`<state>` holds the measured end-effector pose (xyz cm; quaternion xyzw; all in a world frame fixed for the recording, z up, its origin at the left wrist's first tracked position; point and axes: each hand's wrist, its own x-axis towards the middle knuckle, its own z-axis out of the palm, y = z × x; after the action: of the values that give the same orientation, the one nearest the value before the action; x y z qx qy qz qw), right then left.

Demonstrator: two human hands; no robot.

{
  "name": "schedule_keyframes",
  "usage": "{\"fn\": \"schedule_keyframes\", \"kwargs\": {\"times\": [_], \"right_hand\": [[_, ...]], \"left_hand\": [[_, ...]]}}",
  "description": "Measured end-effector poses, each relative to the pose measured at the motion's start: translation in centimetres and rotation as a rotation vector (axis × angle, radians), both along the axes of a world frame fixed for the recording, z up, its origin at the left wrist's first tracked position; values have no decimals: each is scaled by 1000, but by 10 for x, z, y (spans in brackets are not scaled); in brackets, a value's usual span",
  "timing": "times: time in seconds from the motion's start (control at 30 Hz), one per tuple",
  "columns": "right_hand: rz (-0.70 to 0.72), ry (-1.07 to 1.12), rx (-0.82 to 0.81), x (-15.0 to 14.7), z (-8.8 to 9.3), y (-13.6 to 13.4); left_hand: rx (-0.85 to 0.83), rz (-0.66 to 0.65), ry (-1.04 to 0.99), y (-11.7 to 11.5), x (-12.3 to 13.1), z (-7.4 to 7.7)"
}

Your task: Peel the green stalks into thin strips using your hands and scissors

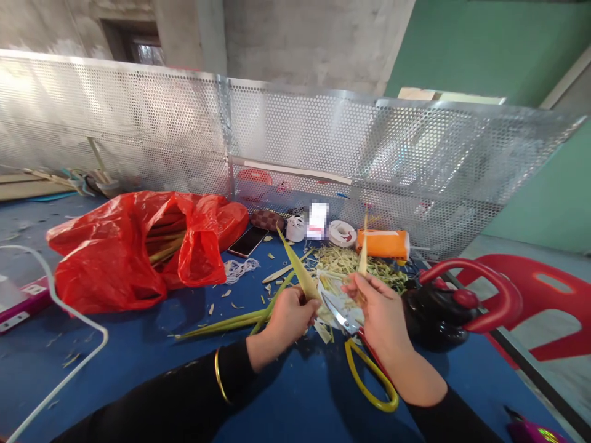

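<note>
My left hand (292, 314) is closed around the base of a pale green pointed leaf (298, 264), whose tip rises up and to the left. Pinched in my right hand (381, 314) is a narrower pale leaf strip (364, 255), held nearly upright. Scissors (369, 375) with one yellow and one red handle lie between and below the hands, blades toward the far side; the right hand covers part of them. Long green stalks (226, 323) rest on the table left of my left hand. Beyond the hands spreads a heap of leaf trimmings (341, 261).
A red plastic bag (111, 246) holding stalks sits at left, near a white cable (83, 317). A black kettle (436, 314) with a red handle stands close to my right hand. Farther back are a phone (248, 241), a tape roll (342, 234) and an orange packet (385, 245) before a perforated metal screen (295, 129).
</note>
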<state>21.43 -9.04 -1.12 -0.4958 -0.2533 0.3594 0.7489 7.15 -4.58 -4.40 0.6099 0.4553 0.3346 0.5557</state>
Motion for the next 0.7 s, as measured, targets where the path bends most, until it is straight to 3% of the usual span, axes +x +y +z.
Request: {"fn": "schedule_keyframes", "kwargs": {"times": [0.1,0.2,0.27,0.37,0.4,0.43,0.5,0.57,0.63,0.7], "right_hand": [[-29,-52,19,12,13,-2],[158,-209,-87,19,20,-5],[274,-323,-133,19,19,-5],[340,-478,-164,15,15,-5],[352,-529,-180,13,14,-4],[367,-580,-197,11,13,-5],[420,-674,-221,6,13,-6],[495,-745,-218,2,15,-8],[529,-774,-223,0,18,-10],[458,-764,-231,2,21,-11]], "left_hand": [[34,-3,47,10,-5,-3],[96,-3,95,26,-16,-1],[195,82,173,36,-24,5],[570,489,242,39,-33,19],[751,576,239,36,-34,24],[933,579,226,32,-35,29],[1189,326,234,21,-35,38],[1230,-13,312,11,-33,44],[1052,-159,348,5,-31,45],[780,-184,315,3,-27,44]]}}
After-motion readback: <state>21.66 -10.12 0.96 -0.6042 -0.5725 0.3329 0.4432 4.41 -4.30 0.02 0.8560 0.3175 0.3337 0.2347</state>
